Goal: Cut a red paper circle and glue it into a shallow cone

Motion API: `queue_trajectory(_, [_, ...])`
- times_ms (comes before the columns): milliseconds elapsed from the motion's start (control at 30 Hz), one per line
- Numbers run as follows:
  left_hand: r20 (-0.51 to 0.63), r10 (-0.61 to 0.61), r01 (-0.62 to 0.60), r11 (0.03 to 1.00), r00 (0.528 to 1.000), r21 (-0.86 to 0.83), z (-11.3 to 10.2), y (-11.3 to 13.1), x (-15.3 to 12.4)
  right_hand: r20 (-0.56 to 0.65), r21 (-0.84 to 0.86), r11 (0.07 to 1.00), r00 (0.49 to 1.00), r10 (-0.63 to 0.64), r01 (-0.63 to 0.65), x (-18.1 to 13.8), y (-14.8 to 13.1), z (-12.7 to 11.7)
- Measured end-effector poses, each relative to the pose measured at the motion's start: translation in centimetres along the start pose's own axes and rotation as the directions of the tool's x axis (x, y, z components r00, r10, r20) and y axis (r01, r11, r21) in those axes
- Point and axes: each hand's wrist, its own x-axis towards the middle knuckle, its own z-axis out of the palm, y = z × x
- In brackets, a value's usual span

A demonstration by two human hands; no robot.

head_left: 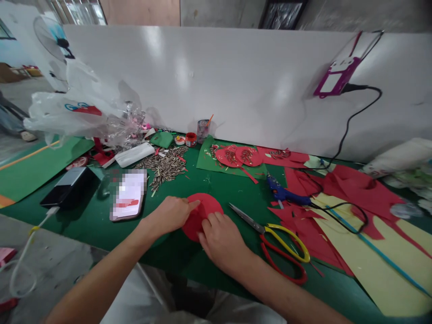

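Red paper disc [202, 213] lies at lower centre of the frame on the green worktop [216, 184]. Left hand [170, 215] pinches its left edge, fingers pressed together. Right hand [221, 240] covers its lower right edge, fingers curled onto the paper. Scissors [270, 234] lie just right. Sunflower seeds [165, 166] are heaped above left. White wall panel [236, 81] closes the back.
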Motion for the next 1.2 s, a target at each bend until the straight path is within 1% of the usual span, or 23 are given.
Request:
queue_trajectory(167, [0.007, -0.01, 0.01, 0.999, 1.0, -0.049, 0.5, 0.1, 0.5, 0.06, 0.005, 0.996, 0.994, 0.088, -0.089, 0.8, -0.5, 0.1])
queue_trajectory(300, [0.008, -0.017, 0.018, 0.998, 1.0, -0.066, 0.6, -0.1, 0.8, 0.098, -0.008, 0.995, 0.99, 0.097, -0.096, 1.1, -0.4, 0.5])
queue_trajectory(400, [0.015, -0.004, 0.005, 0.998, 1.0, -0.07, 0.5, -0.1, 1.0, 0.103, -0.014, 0.994, 0.988, 0.113, -0.112, 1.2, -0.3, 0.8])
queue_trajectory(567, [0.022, 0.0, 0.002, 0.998, 1.0, -0.068, 0.4, 0.1, 1.1, 0.097, -0.014, 0.995, 0.99, 0.104, -0.104, 1.1, -0.1, 1.0])
queue_trajectory(800, [0.024, 0.008, -0.007, 0.999, 1.0, -0.045, 0.5, 0.2, 1.2, 0.105, -0.025, 0.998, 0.993, 0.062, -0.059, 0.4, -0.2, 0.6])
queue_trajectory(900, [0.03, 0.005, -0.004, 0.999, 1.0, -0.045, 0.5, 0.2, 1.2, 0.076, -0.036, 0.998, 0.995, 0.058, -0.055, -0.1, -0.2, 0.4])
queue_trajectory(1067, [0.03, 0.002, -0.001, 0.999, 1.0, -0.035, 0.7, 0.2, 1.3, -0.032, -0.059, 0.996, 0.998, 0.059, -0.061, -1.5, 0.3, -0.4])
queue_trajectory(1200, [0.035, -0.003, 0.004, 1.0, 0.999, -0.01, 1.0, 0.1, 1.4, -0.135, -0.05, 0.998, 0.99, 0.031, -0.038, -3.6, 1.4, -1.4])
